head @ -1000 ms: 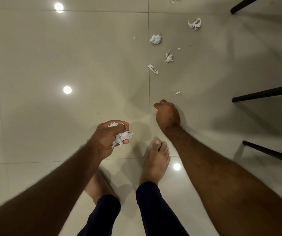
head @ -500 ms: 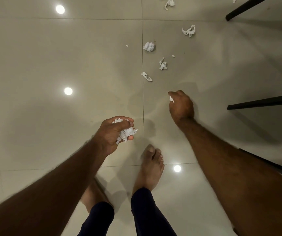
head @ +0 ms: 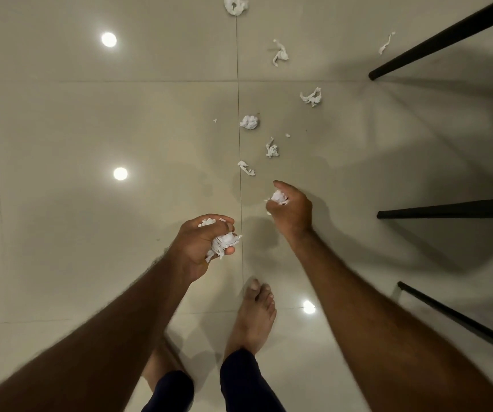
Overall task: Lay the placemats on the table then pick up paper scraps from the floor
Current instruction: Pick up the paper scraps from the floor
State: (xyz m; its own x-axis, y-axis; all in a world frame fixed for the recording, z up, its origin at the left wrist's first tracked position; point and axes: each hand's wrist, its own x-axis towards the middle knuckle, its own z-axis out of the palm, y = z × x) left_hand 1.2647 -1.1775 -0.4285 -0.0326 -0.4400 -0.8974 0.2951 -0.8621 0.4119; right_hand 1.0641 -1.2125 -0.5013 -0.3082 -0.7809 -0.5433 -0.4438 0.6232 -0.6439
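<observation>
Both grips are clenched on paper. The left grip [head: 206,242] is curled round a wad of crumpled scraps [head: 224,240], with bits poking out of the fist. The right grip [head: 291,209] pinches one small scrap [head: 279,197] just above the floor [head: 90,114].

More paper lies ahead on the glossy tiles. A torn strip [head: 246,168] is nearest the right grip, with a twisted piece [head: 272,148] beyond it and a crumpled ball [head: 250,122] by the tile joint. Others lie farther off, toward the black furniture legs [head: 447,37].

The paper looks feather-light, soft and easily crushed, so it should need almost no force. The likelier trouble, I judge, is pieces slipping out of the already full left wad. The crumpled pieces stand proud of the tile and offer a raised fold to pinch. The flat strip and the tiny crumbs [head: 287,135] will probably need a fingertip pressed down, or a nail slid under an edge, on so slick a surface.
</observation>
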